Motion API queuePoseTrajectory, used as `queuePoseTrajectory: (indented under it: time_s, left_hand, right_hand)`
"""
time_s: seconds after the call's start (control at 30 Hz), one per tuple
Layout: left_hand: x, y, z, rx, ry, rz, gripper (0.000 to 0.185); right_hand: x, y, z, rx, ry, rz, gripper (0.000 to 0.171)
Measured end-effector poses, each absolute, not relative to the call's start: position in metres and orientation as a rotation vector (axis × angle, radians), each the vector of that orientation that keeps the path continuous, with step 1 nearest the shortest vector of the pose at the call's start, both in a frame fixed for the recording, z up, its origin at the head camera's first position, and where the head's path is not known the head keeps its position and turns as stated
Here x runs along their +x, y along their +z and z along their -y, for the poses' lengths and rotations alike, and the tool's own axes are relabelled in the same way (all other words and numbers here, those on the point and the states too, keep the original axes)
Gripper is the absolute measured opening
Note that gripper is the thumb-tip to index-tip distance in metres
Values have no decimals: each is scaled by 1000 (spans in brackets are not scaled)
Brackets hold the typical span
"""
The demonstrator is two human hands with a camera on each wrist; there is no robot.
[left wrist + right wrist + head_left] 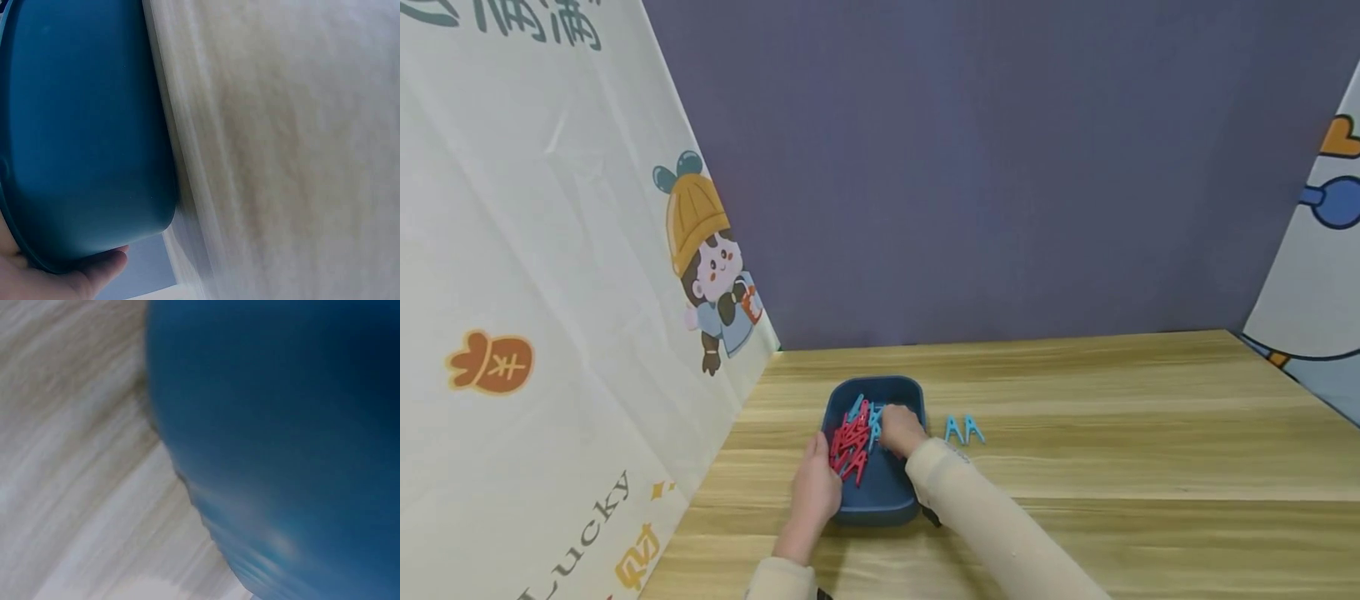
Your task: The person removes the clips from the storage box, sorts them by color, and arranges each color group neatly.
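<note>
Blue tub [880, 492]: stands on the wooden bench [1112, 467], near its left end, close to the printed curtain [550, 292].
Contents: red clothes pegs [848, 446] heaped at the left side, blue pegs [867, 414] beside them.
Left hand [816, 487]: on the tub's left rim; in the left wrist view its fingers [94, 272] curl around the outer wall.
Right hand [901, 429]: inside the tub among the pegs; whether its fingers are apart or clamped on a peg, cannot tell.
Loose items: two blue pegs [964, 429] on the bench just right of the tub.

Staged booth: cartoon backdrops [550, 275], wooden table [1112, 433]
</note>
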State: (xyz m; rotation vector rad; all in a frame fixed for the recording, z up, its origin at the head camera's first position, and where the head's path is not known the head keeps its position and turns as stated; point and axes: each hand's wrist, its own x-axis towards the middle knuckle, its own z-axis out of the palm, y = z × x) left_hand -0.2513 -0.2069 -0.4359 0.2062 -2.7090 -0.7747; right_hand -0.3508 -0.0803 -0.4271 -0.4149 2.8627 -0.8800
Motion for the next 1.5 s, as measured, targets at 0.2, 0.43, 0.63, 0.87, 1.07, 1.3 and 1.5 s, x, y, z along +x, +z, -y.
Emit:
queuePoseTrajectory:
  time_s: [0.2, 0.43, 0.63, 0.87, 1.07, 1.3, 1.5]
  left_hand:
    - [-251, -438, 206, 171, -773, 2695, 53]
    - [-250, -438, 205, 176, -803, 2700, 53]
    - [-250, -436, 204, 185, -827, 2707, 53]
    - [-251, -438, 206, 175, -822, 2701, 52]
    - [-250, -437, 207, 159, -822, 2693, 53]
    - [-251, -437, 208, 154, -800, 2695, 53]
    - [-251, -437, 207, 145, -797, 2694, 54]
  right_hand:
    - [-350, -430, 78, -433, -883, -2878, 24]
    - [-349, -431, 76, -444, -905, -2881, 26]
    - [-350, -427, 75, -462, -910, -2879, 24]
    - [-350, -421, 74, -467, -882, -2900, 26]
    - [-348, -414, 72, -492, -918, -2901, 38]
    - [-344, -401, 65, -502, -988, -2853, 44]
    - [-342, -396, 59, -501, -1103, -2768, 44]
